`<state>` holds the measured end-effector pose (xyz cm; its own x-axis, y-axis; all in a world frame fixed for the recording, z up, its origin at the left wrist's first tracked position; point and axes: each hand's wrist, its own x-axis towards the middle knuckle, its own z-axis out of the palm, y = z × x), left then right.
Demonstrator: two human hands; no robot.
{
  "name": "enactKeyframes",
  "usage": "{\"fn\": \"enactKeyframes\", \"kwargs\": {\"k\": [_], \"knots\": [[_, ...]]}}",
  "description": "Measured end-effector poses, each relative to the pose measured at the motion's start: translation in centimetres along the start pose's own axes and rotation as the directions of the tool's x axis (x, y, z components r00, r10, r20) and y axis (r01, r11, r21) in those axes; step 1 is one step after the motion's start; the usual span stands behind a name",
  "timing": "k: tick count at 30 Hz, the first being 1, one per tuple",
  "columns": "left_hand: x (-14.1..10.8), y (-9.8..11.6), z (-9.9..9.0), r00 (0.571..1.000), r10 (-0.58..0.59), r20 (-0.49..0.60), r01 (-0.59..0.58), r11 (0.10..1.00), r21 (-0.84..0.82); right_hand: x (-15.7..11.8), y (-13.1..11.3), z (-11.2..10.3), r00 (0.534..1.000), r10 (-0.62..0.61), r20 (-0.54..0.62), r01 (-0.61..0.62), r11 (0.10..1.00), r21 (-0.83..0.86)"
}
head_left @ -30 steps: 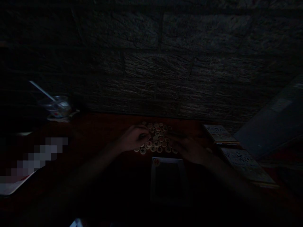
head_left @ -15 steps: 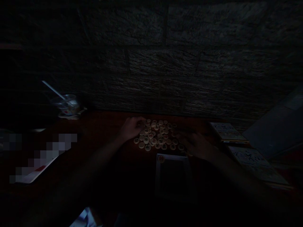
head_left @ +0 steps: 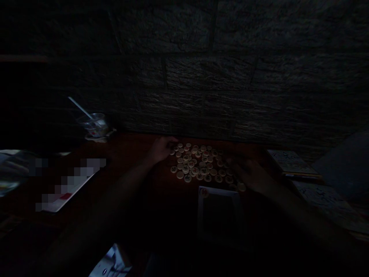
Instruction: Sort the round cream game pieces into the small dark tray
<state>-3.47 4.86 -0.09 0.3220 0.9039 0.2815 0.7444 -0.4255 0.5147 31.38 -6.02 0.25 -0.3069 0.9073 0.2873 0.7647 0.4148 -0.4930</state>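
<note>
Round Chinese chess pieces [head_left: 195, 170] lie in a loose, partly overlapping heap on a dark reddish-brown table, with red or dark characters on their faces. At the heap's upper left edge is my left hand [head_left: 162, 149], its fingers bent loosely and apart, with pieces close by the fingertips. My right hand [head_left: 251, 174] rests low at the right side, fingers stretched toward the outer pieces; deep shadow blurs their tips. One loose piece [head_left: 241, 187] lies beneath that hand. Nearer to me is a pale-rimmed rectangular box or tray [head_left: 201, 215], with a round red emblem in its corner.
A clear cup [head_left: 98, 125] with a straw stands at the back left. A white-edged flat object [head_left: 62, 204], partly pixelated, lies at left. Two patterned boxes or books [head_left: 291, 161] are at right. A rough stone wall [head_left: 184, 77] bounds the table's back.
My view has turned slightly left, so everything sits further right. My left hand is a little further from the heap's middle. The right hand has shifted slightly outward, uncovering pieces near it.
</note>
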Motion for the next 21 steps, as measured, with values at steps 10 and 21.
{"fn": "enactKeyframes", "kwargs": {"k": [10, 21], "knots": [[0.0, -0.3, -0.2, 0.995, 0.022, 0.099, -0.022, 1.000, -0.002, 0.2, 0.3, 0.2, 1.000, 0.001, -0.020, -0.001, 1.000, 0.006], [-1.1, 3.4, 0.2, 0.939, 0.318, 0.131, -0.309, 0.948, -0.081, -0.6, -2.3, 0.5, 0.951, -0.183, 0.248, 0.175, 0.983, 0.054]]}}
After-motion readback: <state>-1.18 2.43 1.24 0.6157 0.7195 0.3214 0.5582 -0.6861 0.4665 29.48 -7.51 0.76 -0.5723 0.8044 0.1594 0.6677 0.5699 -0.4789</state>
